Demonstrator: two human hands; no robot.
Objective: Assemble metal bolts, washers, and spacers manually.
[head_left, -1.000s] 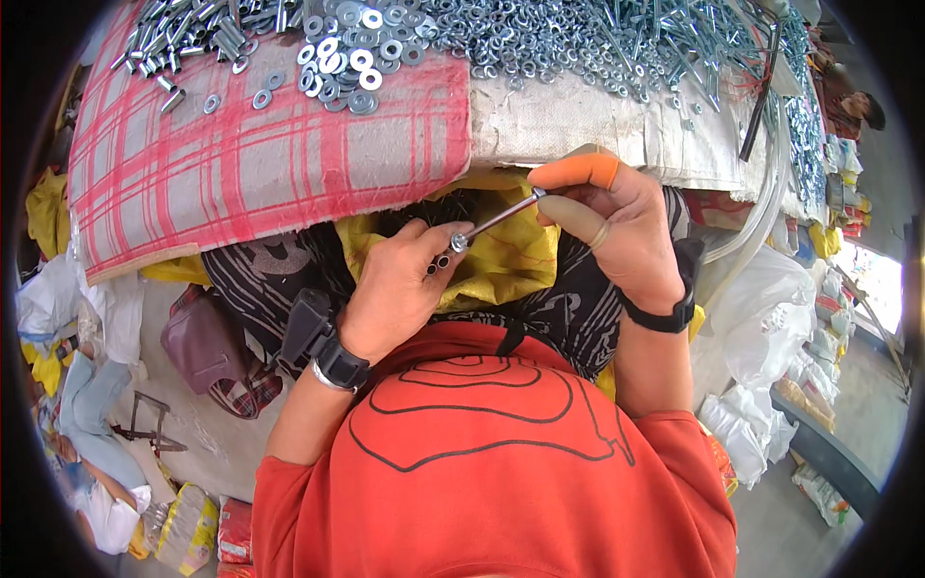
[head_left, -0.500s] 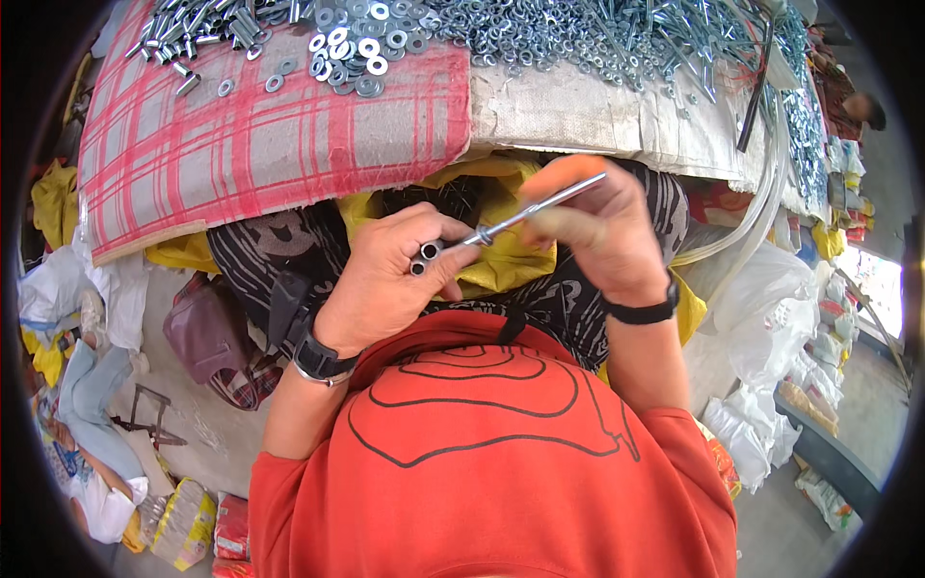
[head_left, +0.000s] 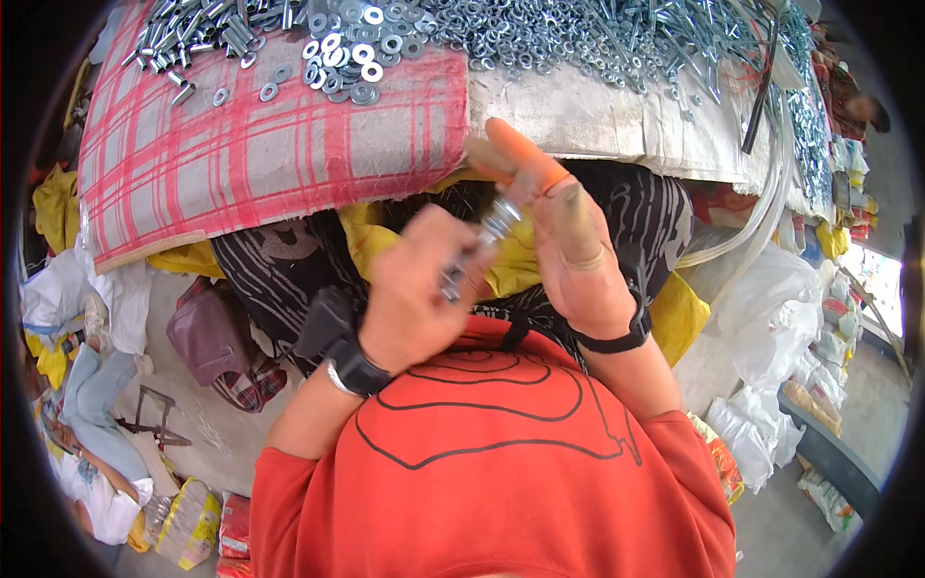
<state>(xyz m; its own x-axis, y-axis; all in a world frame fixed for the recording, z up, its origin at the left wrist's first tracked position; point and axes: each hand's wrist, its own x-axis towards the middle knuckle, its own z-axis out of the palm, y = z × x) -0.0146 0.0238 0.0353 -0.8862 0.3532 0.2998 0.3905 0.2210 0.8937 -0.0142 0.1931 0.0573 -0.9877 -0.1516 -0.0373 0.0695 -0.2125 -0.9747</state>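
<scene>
My left hand point(head_left: 419, 284), blurred by motion, is closed around a shiny metal bolt point(head_left: 500, 222), which points up and to the right. Metal tube sleeves point(head_left: 451, 282) show at the same hand's fingers. Opposite it, my right hand point(head_left: 576, 255) has its fingers stretched out, with an orange finger cover and tan ones on them. These fingers are against or very near the bolt's far end; blur hides the exact contact. Both hands are over my lap, above a yellow sack point(head_left: 511, 265).
Ahead, a work surface with red checked cloth point(head_left: 318, 135) and white woven sheet point(head_left: 597, 111) bears loose washers point(head_left: 337, 67), metal sleeves point(head_left: 198, 34), small rings point(head_left: 520, 39) and bolts point(head_left: 708, 63). A purple bag point(head_left: 207, 332) lies left; clear plastic bags point(head_left: 771, 308) lie right. Another person's legs point(head_left: 96, 395) show far left.
My right hand has turned and straightened its fingers at the bolt's end. My left hand has shifted slightly right and down, and the bolt now points more steeply upward.
</scene>
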